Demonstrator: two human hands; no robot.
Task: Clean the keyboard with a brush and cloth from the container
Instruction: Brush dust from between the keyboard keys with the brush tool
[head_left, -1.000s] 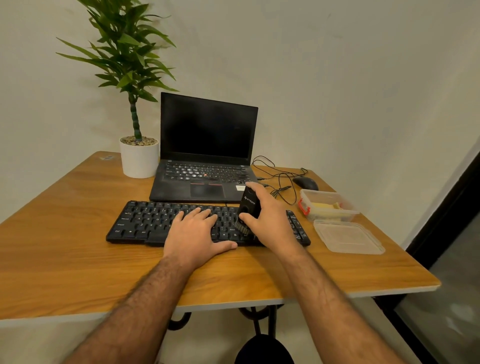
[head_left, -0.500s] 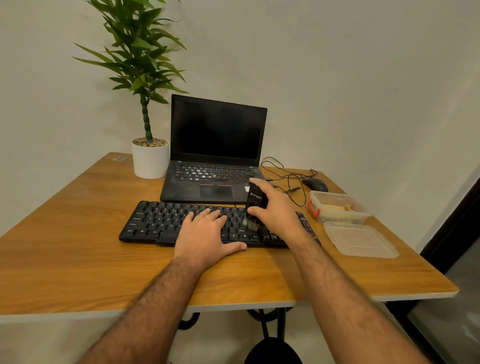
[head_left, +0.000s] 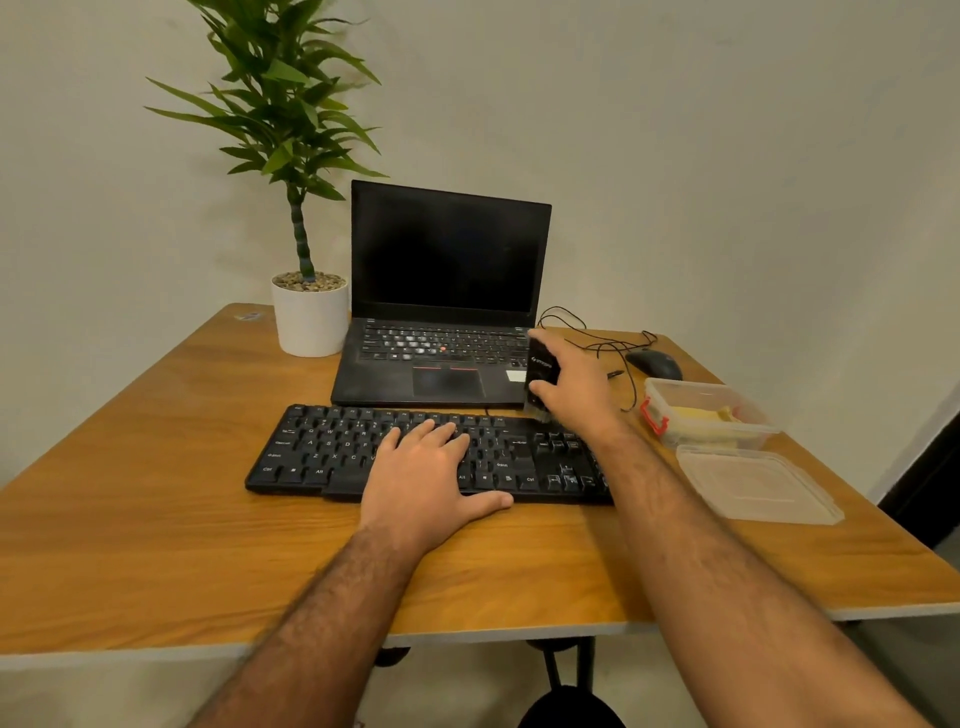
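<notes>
Two hands, right hand (head_left: 576, 384) fingers apparently wrapping brush (head_left: 540, 376), bristles at keyboard (head_left: 332, 447) rear edge

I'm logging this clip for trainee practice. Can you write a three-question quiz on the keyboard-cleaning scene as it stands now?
1. True or false: the left hand lies flat on the keyboard.
2. What does the right hand grip? A) a cloth B) a black brush C) the mouse
3. Where does the lid of the container lie?

Key
1. True; its fingers are spread straight over the keys.
2. B; the brush is at the keyboard's far right edge, bristles down.
3. Flat on the table, off the container, on its near side.
</notes>
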